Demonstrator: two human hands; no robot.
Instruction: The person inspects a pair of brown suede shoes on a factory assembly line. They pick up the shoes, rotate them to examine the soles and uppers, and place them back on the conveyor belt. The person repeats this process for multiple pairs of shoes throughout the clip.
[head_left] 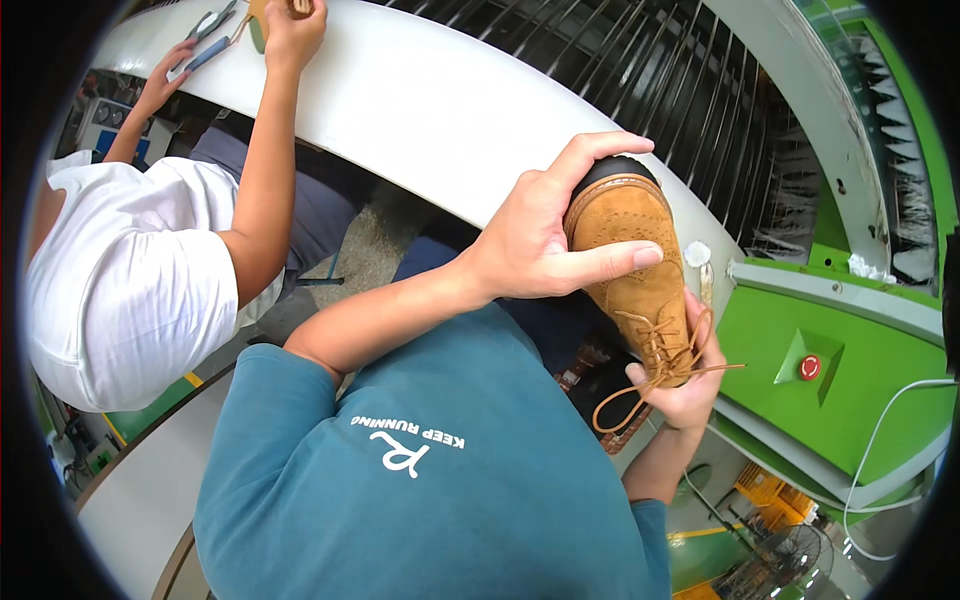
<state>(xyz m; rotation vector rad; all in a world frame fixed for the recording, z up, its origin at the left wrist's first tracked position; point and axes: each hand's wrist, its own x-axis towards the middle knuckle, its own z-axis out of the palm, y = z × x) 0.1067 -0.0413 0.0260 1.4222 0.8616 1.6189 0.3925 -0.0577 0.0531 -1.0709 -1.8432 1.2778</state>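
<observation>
Between both hands [522,228], tan shoe [636,291]

Bright light; white tabletop [420,95] washed out; fisheye-bent edges.

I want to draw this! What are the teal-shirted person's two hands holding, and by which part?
A tan lace-up shoe: the left hand grips the toe end, and the right hand holds the ankle end, near the laces.

A white table [400,100] runs along the far side, metal rods [640,70] just beyond it. At right stands a green machine [755,330] — red button [810,367] on its face — with a white cable [847,515]. Near right: yellow crates [775,495], a fan [792,555]. At left, a white-shirted person [150,280].
</observation>
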